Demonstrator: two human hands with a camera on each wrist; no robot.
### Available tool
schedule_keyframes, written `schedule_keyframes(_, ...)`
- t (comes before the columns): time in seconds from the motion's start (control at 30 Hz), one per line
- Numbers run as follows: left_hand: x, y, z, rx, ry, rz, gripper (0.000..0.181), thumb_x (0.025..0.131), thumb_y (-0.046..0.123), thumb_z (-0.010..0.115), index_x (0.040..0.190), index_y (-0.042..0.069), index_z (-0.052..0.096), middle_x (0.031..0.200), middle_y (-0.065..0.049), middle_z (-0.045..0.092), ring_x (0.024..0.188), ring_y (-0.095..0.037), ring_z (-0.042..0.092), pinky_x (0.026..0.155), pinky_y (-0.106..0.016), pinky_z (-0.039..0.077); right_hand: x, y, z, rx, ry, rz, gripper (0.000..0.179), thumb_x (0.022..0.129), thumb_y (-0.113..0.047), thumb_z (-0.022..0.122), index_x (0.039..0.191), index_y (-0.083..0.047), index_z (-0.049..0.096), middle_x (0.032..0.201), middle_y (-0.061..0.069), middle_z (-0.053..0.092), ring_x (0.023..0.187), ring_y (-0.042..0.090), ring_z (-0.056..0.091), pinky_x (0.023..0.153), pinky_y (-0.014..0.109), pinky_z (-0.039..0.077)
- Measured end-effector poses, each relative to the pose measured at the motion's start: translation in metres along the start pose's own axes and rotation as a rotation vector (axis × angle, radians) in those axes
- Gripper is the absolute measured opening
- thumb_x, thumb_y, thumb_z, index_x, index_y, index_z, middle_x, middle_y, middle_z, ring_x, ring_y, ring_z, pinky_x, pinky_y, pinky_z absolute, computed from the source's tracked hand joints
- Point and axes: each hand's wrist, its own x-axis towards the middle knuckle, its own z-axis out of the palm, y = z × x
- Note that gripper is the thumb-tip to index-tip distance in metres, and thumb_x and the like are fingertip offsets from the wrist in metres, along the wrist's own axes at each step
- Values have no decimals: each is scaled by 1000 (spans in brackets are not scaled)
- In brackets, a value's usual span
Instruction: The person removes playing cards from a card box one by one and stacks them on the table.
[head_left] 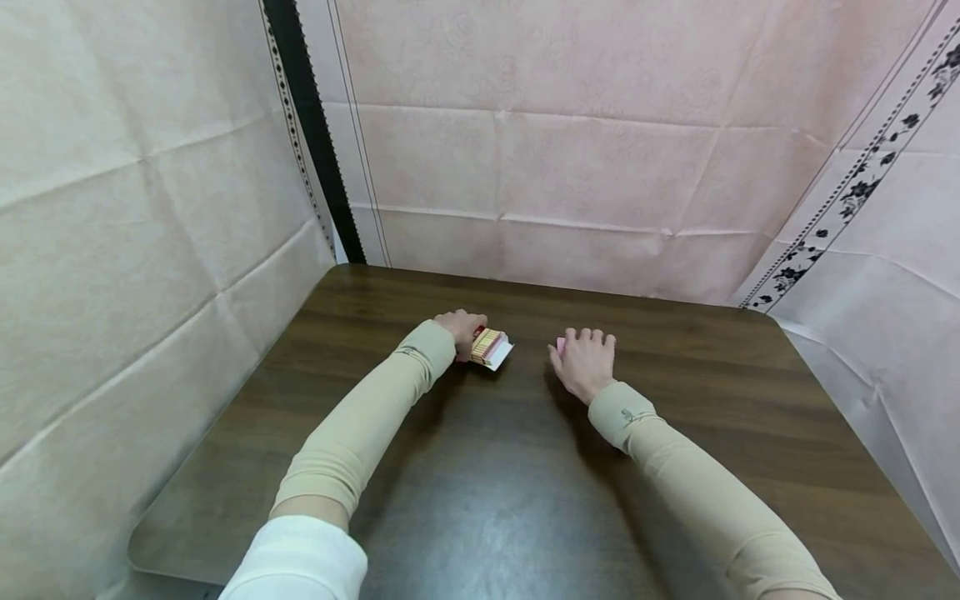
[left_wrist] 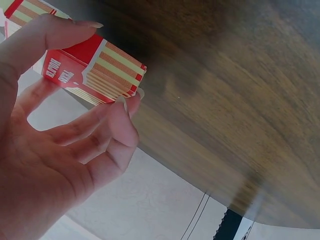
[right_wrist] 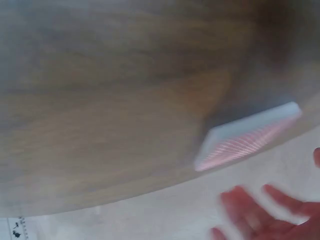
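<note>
My left hand holds a small red and yellow striped carton between thumb and fingers. White lettering shows on its red face, and in the head view a white flap juts from its right end. To the right, a pink-patterned deck of cards with white edges lies on the table. My right hand is above and beside the deck, its fingers spread. The right wrist view, somewhat blurred, shows those fingers apart from the deck. From the head, the hand hides most of the deck.
Both hands are over the far half of a dark wooden table with rounded corners. Pale creased cloth hangs behind it and along both sides. A black strip runs down the cloth at the back left.
</note>
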Motion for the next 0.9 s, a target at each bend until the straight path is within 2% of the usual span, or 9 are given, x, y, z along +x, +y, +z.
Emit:
schedule_keyframes(0.1, 0, 0, 0, 2, 4, 1, 56, 73, 3, 72, 121, 20, 50, 114, -11, 54, 99, -28, 52, 72, -38, 46, 2, -10, -7, 89, 39, -146, 38, 95, -36, 53, 118, -6, 60, 111, 18, 63, 105, 38, 55, 89, 52, 38)
schedule_keyframes(0.23, -2, 2, 0, -1, -1, 7, 55, 75, 4, 72, 122, 21, 49, 113, -10, 55, 97, -27, 52, 71, -37, 45, 2, -26, -11, 184, 8, -343, 38, 92, -24, 57, 128, -13, 60, 116, 14, 62, 108, 32, 55, 87, 48, 43)
schedule_keyframes(0.33, -5, 5, -1, 4, 9, 23, 55, 75, 4, 73, 122, 21, 49, 113, -10, 56, 95, -27, 53, 71, -37, 46, 2, -36, -11, 192, -32, -426, 42, 91, -18, 56, 134, -16, 57, 121, 14, 59, 110, 31, 54, 86, 47, 45)
schedule_keyframes(0.5, -8, 11, -2, 47, 41, 50, 56, 73, 2, 76, 120, 21, 51, 112, -9, 58, 93, -26, 54, 73, -39, 48, 3, -48, -8, 146, -120, -451, 52, 90, -13, 52, 141, -22, 49, 138, 22, 45, 121, 37, 48, 93, 53, 45)
schedule_keyframes(0.67, -8, 16, -1, 83, 56, 63, 59, 71, 1, 78, 120, 23, 53, 114, -8, 60, 95, -26, 55, 76, -42, 50, 6, -57, -4, 116, -208, -452, 51, 86, -10, 55, 137, -19, 51, 151, 28, 28, 129, 43, 41, 99, 55, 41)
schedule_keyframes(0.9, -6, 18, -1, 93, 51, 71, 62, 70, 3, 78, 122, 23, 52, 118, -9, 60, 96, -27, 56, 77, -42, 50, 8, -61, -4, 77, -235, -435, 46, 83, -11, 61, 129, -18, 56, 152, 28, 26, 130, 43, 40, 99, 54, 41)
